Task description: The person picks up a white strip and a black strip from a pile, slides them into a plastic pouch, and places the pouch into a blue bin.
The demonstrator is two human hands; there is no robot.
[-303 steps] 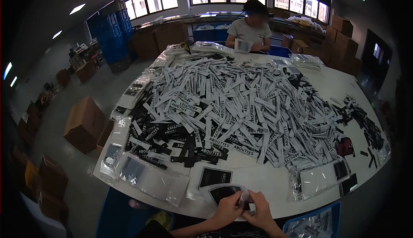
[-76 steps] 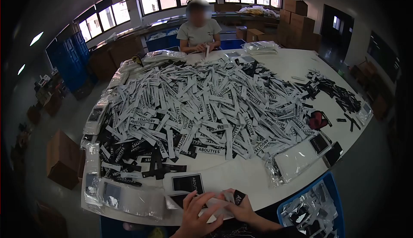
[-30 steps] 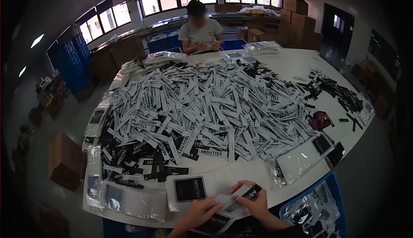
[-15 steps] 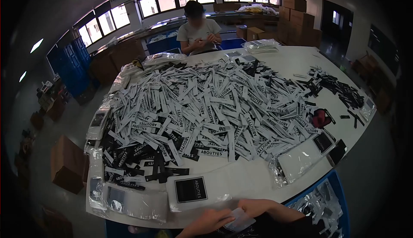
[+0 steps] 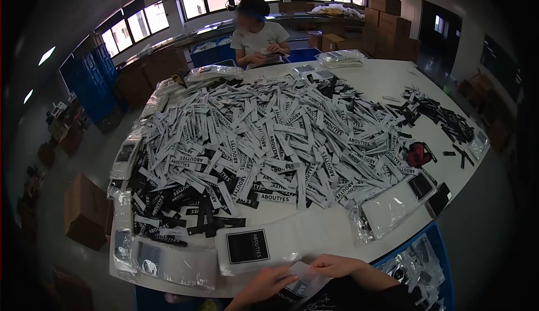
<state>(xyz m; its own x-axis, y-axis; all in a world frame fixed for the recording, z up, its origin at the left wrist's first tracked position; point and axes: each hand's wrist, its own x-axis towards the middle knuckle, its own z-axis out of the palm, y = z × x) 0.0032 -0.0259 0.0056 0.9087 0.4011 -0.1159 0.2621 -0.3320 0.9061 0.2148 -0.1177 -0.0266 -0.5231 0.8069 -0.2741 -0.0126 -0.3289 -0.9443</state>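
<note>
The left hand (image 5: 270, 283) is pinching one side of a small translucent bag (image 5: 307, 284), while the right hand (image 5: 338, 266) is grasping its upper right edge, so the bag is hanging between them. White lettering is showing on the bag; its contents are too unclear to tell. Right of the hands, a blue bin (image 5: 445, 263) is holding many filled clear bags (image 5: 416, 266). Just ahead of the left hand, a stack of printed bags (image 5: 249, 247) is lying flat; farther left, a clear plastic package (image 5: 182, 263) is enclosing white sheets.
</note>
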